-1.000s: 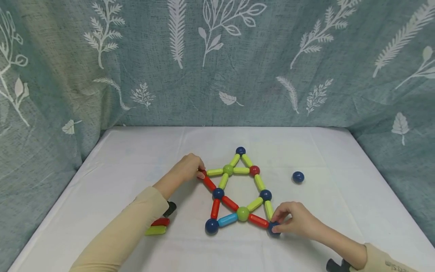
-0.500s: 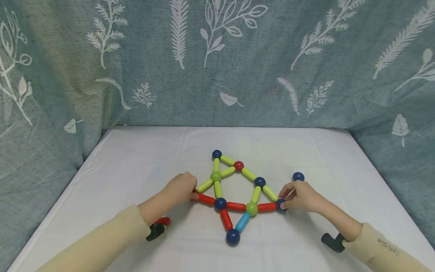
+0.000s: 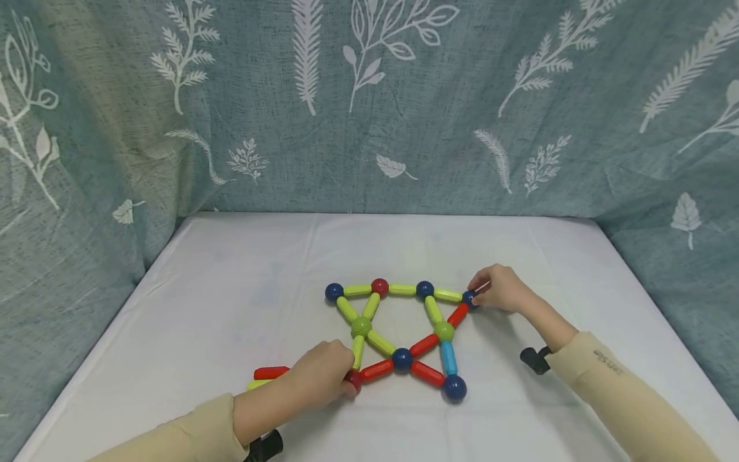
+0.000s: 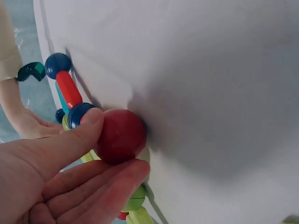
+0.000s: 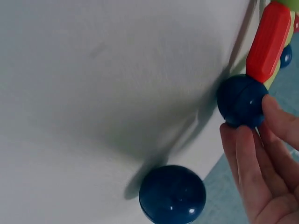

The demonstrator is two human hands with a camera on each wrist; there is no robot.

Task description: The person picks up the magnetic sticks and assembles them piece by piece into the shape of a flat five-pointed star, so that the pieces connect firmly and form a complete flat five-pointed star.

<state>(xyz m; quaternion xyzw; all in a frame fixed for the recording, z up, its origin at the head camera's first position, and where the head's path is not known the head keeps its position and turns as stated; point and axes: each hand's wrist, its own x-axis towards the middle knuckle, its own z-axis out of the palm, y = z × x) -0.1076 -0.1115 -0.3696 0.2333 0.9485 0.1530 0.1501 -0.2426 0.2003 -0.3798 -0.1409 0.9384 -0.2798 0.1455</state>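
A flat figure of magnetic rods and balls lies on the white tabletop. My left hand [image 3: 323, 372] pinches the red ball [image 4: 122, 136] at its near left corner between thumb and fingers. At the far right corner, my right hand [image 3: 503, 290] grips a blue ball [image 5: 242, 100] by its fingertips. Yellow-green rods [image 3: 402, 290], red rods [image 3: 427, 373] and one light blue rod [image 3: 448, 357] link the balls. Green balls [image 3: 444, 331] and more blue balls [image 3: 455, 388] sit at the joints. Another red ball [image 3: 379, 287] is on the far side.
Loose red [image 3: 270, 373] and yellow-green rods [image 3: 258, 384] lie left of the figure, partly behind my left arm. A loose blue ball [image 5: 173, 193] rests near my right hand, hidden in the head view. A leaf-patterned curtain [image 3: 369, 128] hangs behind the white tabletop [image 3: 260, 256].
Both hands have turned the whole figure counterclockwise on the table. My left hand has come nearer with the red ball, and my right hand has moved farther away with the blue ball.
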